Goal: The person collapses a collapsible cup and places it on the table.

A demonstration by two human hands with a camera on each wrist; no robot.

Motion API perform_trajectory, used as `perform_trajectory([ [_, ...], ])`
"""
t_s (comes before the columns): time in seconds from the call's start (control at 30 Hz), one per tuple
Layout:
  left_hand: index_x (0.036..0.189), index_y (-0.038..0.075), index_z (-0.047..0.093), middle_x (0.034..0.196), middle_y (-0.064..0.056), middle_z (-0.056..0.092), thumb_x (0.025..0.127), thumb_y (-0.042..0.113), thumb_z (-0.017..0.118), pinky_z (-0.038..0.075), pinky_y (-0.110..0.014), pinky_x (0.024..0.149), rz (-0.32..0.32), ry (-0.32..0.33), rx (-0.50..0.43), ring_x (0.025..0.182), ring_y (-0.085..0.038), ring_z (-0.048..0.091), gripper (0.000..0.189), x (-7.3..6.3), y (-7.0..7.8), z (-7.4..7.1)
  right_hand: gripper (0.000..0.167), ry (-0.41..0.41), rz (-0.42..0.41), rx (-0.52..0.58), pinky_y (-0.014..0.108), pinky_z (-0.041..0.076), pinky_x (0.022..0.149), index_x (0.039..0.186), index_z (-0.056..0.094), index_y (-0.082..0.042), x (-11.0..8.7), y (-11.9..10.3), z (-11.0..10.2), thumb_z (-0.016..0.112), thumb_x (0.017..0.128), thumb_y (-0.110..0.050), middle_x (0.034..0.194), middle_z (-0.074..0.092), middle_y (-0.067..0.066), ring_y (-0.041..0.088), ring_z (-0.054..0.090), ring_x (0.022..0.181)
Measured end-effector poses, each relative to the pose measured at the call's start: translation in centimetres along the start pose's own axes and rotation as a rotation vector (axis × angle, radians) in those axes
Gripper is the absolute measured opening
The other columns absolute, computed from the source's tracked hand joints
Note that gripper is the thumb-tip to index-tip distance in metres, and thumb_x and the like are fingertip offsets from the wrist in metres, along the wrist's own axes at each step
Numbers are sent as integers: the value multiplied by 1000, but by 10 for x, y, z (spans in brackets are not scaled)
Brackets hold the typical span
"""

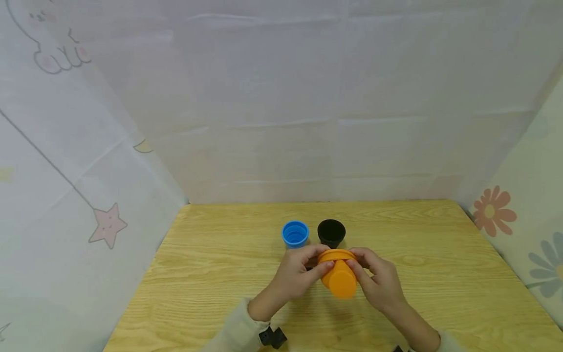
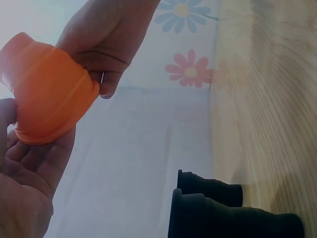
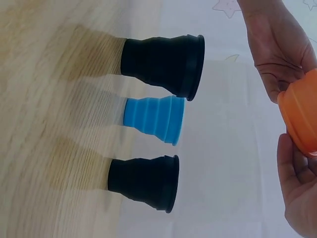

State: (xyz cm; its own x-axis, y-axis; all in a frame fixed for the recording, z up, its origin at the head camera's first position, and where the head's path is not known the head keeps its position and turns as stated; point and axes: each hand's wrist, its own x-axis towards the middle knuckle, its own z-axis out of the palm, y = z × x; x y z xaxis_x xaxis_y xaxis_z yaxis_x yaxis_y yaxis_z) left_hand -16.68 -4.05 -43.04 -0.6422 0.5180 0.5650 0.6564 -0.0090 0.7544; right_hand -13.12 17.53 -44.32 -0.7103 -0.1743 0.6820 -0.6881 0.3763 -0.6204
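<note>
An orange collapsible cup [image 1: 343,283] with ribbed, stepped walls is held up off the table, tilted so that its base faces the head camera. My left hand [image 1: 292,276] pinches its rim from the left, thumb on the near side and fingers behind. On the opposite side my right hand [image 1: 380,281] grips the rim in the same way. The right wrist view shows the orange cup [image 3: 303,111] only in part, between both hands. Inside the cup is hidden.
Beyond the hands, a blue cup [image 1: 295,234] and a black cup [image 1: 332,232] stand upright on the wooden table [image 1: 211,274]. Another black cup [image 3: 163,65] stands nearer, mostly hidden behind my left hand in the head view. Patterned cloth walls [image 1: 272,98] border the table.
</note>
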Motion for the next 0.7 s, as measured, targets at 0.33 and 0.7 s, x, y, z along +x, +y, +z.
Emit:
perform_trajectory([
  [0.33,115,1,64,97,-10,72,97,2,65,59,-23,69,79,-18,114,78,-8,63,17,0,5,-3,27,-378,252,620,27,57,90,131,48,3,1,2,-22,49,104,4,118,65,3,16,65,101],
  [0.7,122,1,55,112,-18,59,104,22,59,55,-27,85,-191,-205,-280,95,-9,58,28,-2,9,-10,17,-494,322,855,27,59,82,119,46,5,5,-1,-23,49,103,7,109,65,4,13,66,95],
])
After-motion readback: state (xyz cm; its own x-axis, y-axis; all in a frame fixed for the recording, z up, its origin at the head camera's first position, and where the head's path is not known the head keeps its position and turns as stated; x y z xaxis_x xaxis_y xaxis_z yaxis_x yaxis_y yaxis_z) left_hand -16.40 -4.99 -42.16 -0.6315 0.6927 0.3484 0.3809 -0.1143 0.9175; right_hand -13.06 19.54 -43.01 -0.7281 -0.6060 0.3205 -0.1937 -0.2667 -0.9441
